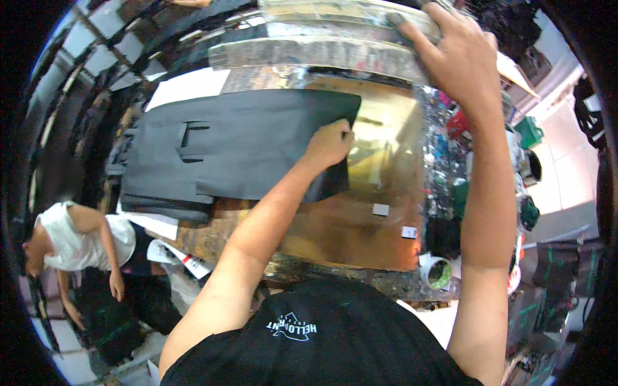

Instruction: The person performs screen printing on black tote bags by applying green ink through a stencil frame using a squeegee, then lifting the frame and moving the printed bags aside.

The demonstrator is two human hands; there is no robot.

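A dark grey-black flat sheet [257, 145], fabric-like and with a bracket-shaped cut or fold near its left part, lies across the worktable. My left hand [331, 143] is closed at its right end, fingers curled at the edge. Beneath and to the right shows a shiny gold-brown board [380, 174]. At the far side my right hand [460, 55] grips the right end of a pale, paint-stained frame [322, 55], its thumb along the near side. The fingers beyond the frame are partly hidden.
White paper [187, 87] sticks out behind the dark sheet. Two small white pieces [380, 210] sit on the board. A cup with green contents [440, 273] stands at the near right corner. Another person [84, 238] is at the left, beside dark material. A green container [529, 132] is at right.
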